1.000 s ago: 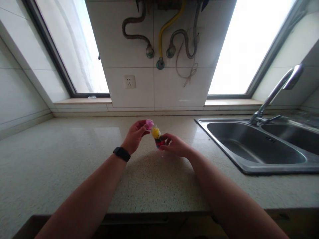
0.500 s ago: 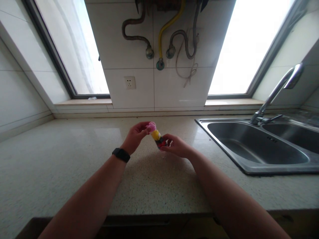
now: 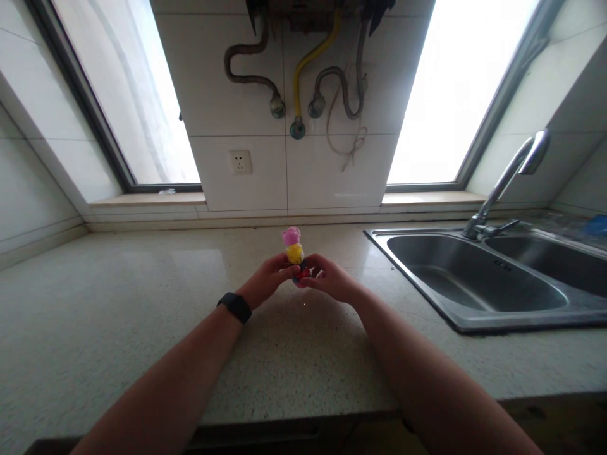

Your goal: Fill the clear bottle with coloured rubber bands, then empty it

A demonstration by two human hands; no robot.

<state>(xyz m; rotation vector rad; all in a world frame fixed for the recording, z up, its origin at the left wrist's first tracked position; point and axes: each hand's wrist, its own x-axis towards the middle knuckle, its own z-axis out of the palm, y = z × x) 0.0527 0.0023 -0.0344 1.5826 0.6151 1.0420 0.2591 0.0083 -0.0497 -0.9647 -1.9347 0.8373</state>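
Between both hands, just above the speckled countertop (image 3: 265, 366), is a small colourful container with a pink knobbed top (image 3: 291, 236). Below the top it is yellow, then dark and red lower down; its exact kind I cannot make out. It stands nearly upright, its top leaning slightly left. My left hand (image 3: 269, 278), with a black band on the wrist, is closed on its left side around the middle. My right hand (image 3: 329, 278) grips the lower part from the right, fingers curled round it. The fingers partly hide the lower half.
A steel double sink (image 3: 455, 268) with a chrome faucet (image 3: 509, 180) is set into the counter at right. Behind, the tiled wall carries a socket (image 3: 240, 162), hoses and a yellow pipe (image 3: 308, 60). Windows flank it. The counter's front edge runs along the bottom.
My left hand has moved from the pink top down to the container's middle. The container has tipped more upright. My right hand keeps its hold low down. The view has shifted slightly.
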